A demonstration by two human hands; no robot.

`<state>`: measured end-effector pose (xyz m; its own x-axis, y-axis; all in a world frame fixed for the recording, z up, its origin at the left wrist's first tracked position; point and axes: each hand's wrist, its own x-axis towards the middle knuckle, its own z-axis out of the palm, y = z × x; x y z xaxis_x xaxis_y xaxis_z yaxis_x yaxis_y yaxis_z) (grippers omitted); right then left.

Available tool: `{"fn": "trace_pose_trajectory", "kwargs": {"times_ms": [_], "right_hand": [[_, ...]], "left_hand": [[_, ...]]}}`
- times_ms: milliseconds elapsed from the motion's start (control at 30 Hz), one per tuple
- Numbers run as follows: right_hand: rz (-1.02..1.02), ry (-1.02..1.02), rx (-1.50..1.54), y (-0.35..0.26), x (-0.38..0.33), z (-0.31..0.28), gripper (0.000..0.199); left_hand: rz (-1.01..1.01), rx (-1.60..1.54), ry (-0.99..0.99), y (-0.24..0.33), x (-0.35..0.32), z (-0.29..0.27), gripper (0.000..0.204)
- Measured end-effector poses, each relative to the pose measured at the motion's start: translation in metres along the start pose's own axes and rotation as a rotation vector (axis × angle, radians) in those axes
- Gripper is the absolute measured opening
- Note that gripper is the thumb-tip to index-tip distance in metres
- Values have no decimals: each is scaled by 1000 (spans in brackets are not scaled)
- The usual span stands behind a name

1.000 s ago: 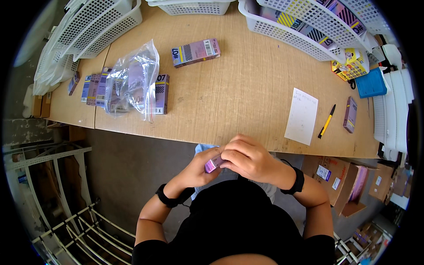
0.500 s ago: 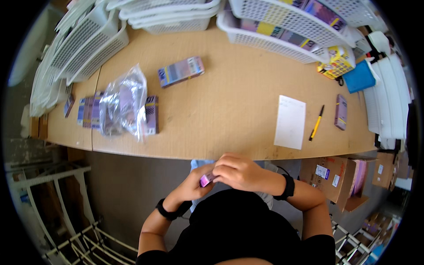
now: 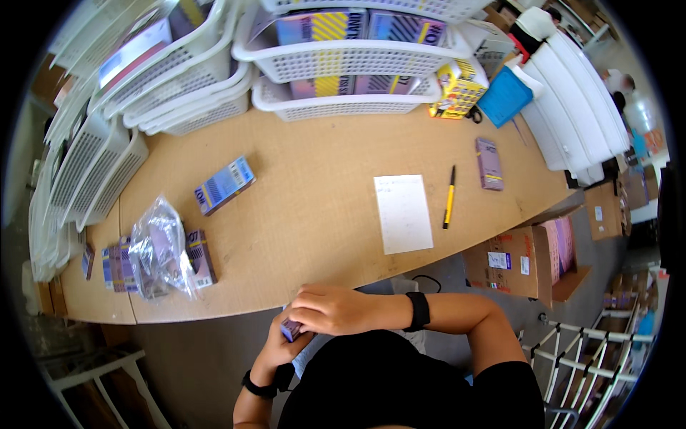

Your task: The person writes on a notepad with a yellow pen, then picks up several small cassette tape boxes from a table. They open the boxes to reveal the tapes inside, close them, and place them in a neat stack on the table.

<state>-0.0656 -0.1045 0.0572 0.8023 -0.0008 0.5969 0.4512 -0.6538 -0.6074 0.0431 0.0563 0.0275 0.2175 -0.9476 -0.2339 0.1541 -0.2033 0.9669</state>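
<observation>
My left hand (image 3: pixel 274 348) is closed around a small purple box (image 3: pixel 291 329), just off the table's front edge and close to my body. My right hand (image 3: pixel 330 309) lies over the top of the same box, its fingers curled against the box's upper end. Much of the box is hidden by the fingers. On the table to the left, a clear plastic bag (image 3: pixel 158 247) rests over a row of purple boxes (image 3: pixel 201 259). A blue and purple box (image 3: pixel 225 185) lies by itself farther back.
A sheet of white paper (image 3: pixel 404 214), a yellow and black pen (image 3: pixel 449 198) and a mauve box (image 3: pixel 489 164) lie on the right. White baskets (image 3: pixel 343 60) with boxes line the back, beside a yellow carton (image 3: pixel 457 89). An open cardboard box (image 3: pixel 511 261) stands below the table's right side.
The view has swung, so the table's things sit farther left and more of the back baskets shows. Both hands stay together on the small box.
</observation>
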Motion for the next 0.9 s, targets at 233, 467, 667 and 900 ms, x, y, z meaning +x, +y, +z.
{"fn": "trace_pose_trajectory", "kwargs": {"times_ms": [233, 467, 667, 900], "right_hand": [[-36, 83, -107, -1, -8, 6, 16], [-46, 206, -151, -3, -14, 13, 17], [-12, 154, -122, -5, -10, 12, 15], [-25, 107, -143, -2, -14, 15, 15]], "left_hand": [[-88, 61, 4, -21, -3, -5, 28], [-111, 38, 34, -13, -2, -4, 44], [-72, 76, 37, -17, -4, -5, 44], [87, 204, -3, -11, 1, -2, 43]]}}
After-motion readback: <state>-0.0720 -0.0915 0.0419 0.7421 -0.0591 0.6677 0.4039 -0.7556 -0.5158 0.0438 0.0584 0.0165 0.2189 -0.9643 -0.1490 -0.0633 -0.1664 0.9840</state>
